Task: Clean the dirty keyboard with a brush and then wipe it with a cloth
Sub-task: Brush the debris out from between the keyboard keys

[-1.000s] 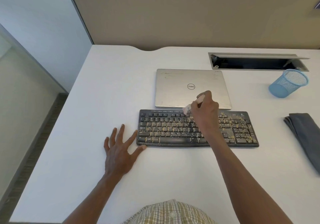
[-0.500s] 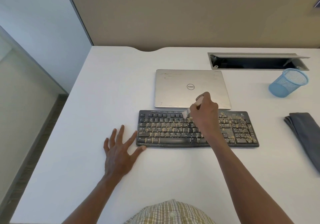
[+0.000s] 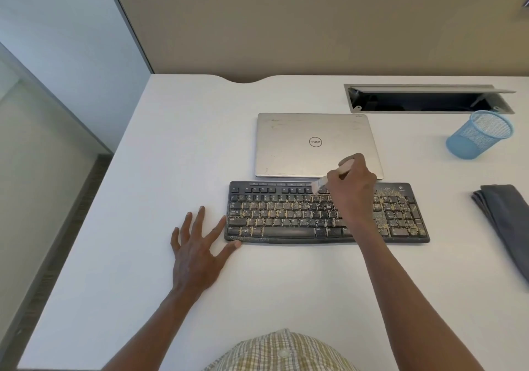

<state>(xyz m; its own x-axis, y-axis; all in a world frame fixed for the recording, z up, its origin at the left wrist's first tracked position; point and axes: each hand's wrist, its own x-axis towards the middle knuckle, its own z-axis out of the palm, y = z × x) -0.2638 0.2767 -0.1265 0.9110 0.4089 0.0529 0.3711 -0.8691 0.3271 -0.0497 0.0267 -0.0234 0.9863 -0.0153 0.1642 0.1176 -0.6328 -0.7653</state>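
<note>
**Brushing the top row, cloth waiting**

Left hand (image 3: 197,251) lies flat on the white desk (image 3: 143,198), fingers straight and spread, thumb and forefinger touching the near-left corner of the keyboard (image 3: 286,219) and holding nothing; it looks set to steady the board. Further right, the right hand (image 3: 353,190) is curled round a pale-handled brush (image 3: 342,169), its bristles down on the far row of keys near the middle; yellowish grit covers the keys, thickest toward the right end.

To my eye the brushing is only partly done; short strokes along each row, working the grit one way, would serve better than scrubbing, and the left hand should press so the board does not slide. A closed silver laptop (image 3: 300,147) sits just beyond the keyboard's far edge, so sweeping away from the person would throw crumbs against it; the bare desk near the person gives more room.

At far right stands a blue mesh cup (image 3: 478,135); nearer, at the right edge, the folded grey cloth (image 3: 506,219) lies well apart from the keyboard, untouched.
</note>
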